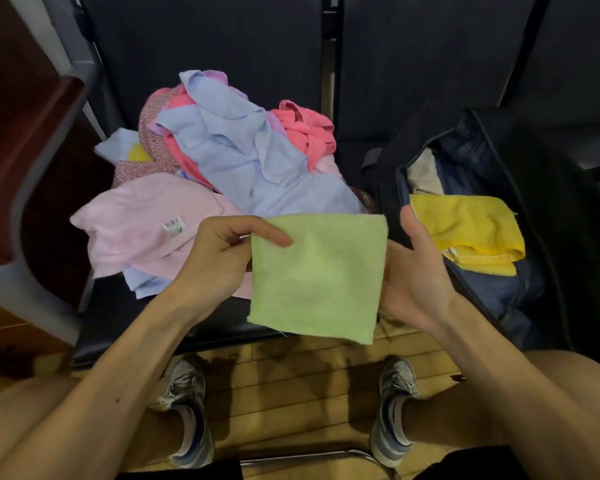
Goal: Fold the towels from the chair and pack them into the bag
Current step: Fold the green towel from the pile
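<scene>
My left hand (219,258) pinches a folded green towel (317,277), ready for packing; my right hand (414,271), seemingly supporting behind, nears the bag (499,299).

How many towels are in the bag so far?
2 visible: a yellow towel lying on top near the front of the open bag, and a beige towel behind it. More may be hidden underneath.

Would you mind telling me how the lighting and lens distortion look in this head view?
Head view: dim, the chair backs nearly black; the green towel and both hands stay evenly lit and sharp; soft leg shadows fall on the wooden floor; wide-angle bending curves the armrest at left.
</scene>
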